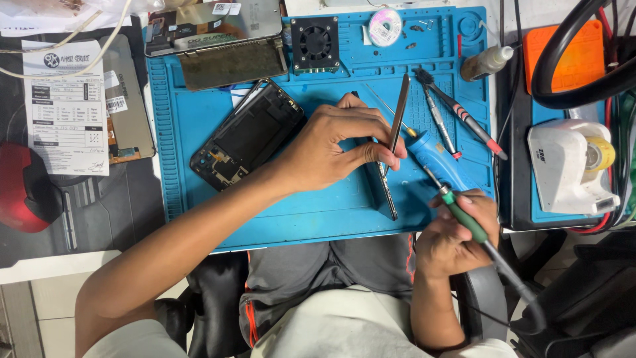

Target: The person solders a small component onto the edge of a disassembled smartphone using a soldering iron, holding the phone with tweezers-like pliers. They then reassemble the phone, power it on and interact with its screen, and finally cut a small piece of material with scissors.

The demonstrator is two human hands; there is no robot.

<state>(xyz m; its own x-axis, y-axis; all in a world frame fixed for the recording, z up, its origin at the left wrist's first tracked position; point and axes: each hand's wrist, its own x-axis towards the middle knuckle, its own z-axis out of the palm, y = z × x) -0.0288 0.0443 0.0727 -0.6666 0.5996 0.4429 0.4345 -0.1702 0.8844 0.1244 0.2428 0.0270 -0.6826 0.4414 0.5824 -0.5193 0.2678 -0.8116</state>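
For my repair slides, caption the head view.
Left hand holds tweezers; right hand grips a green-handled soldering iron over a blue mat.

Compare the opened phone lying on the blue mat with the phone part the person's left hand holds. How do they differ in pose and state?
The opened phone lies flat, untouched, its dark inside facing up; the held phone part stands on its edge, so only its thin side shows. The left hand steadies the held part, along with a metal tool. Both rest on the blue mat.
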